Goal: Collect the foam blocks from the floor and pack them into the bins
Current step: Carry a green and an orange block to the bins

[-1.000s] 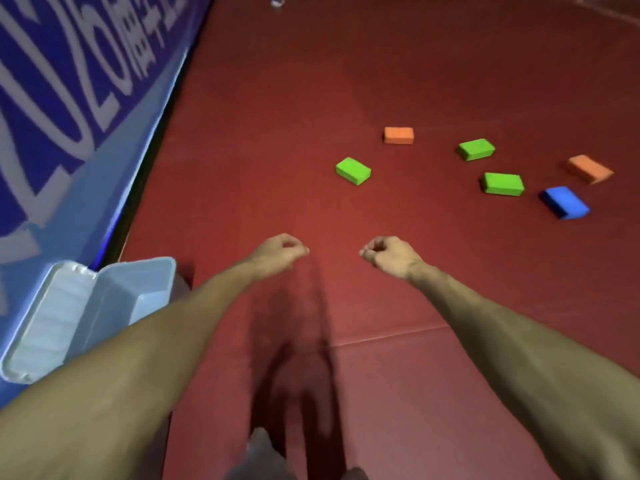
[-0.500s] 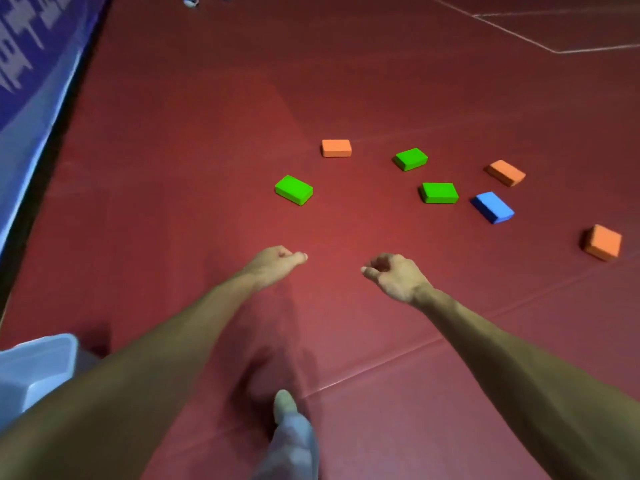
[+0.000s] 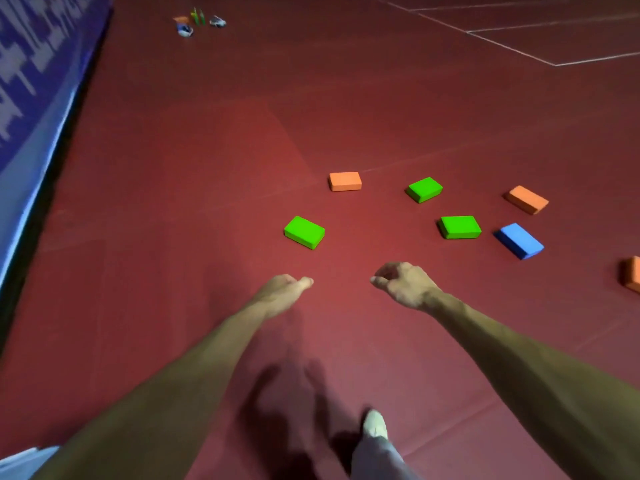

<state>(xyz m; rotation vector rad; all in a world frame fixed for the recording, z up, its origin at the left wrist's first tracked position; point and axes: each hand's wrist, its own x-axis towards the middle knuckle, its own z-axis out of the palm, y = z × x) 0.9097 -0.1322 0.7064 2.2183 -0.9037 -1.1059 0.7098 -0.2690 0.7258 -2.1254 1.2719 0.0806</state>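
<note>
While lying flat, nearest green block (image 3: 304, 232) angles down-right.

A dark red floor (image 3: 207, 168) fills the view, crossed by white court lines (image 3: 502, 46) at the far right. A blue banner (image 3: 31, 98) with pale lettering runs along the left edge. Far off near it sits a small blurred cluster of objects (image 3: 197, 22), possibly shoes.

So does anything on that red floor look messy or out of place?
Seven rectangular foam blocks lie scattered at odd angles on the red floor, among them a blue foam block; an orange foam block is cut off by the right edge. None looks damaged. Both hands are empty.
</note>
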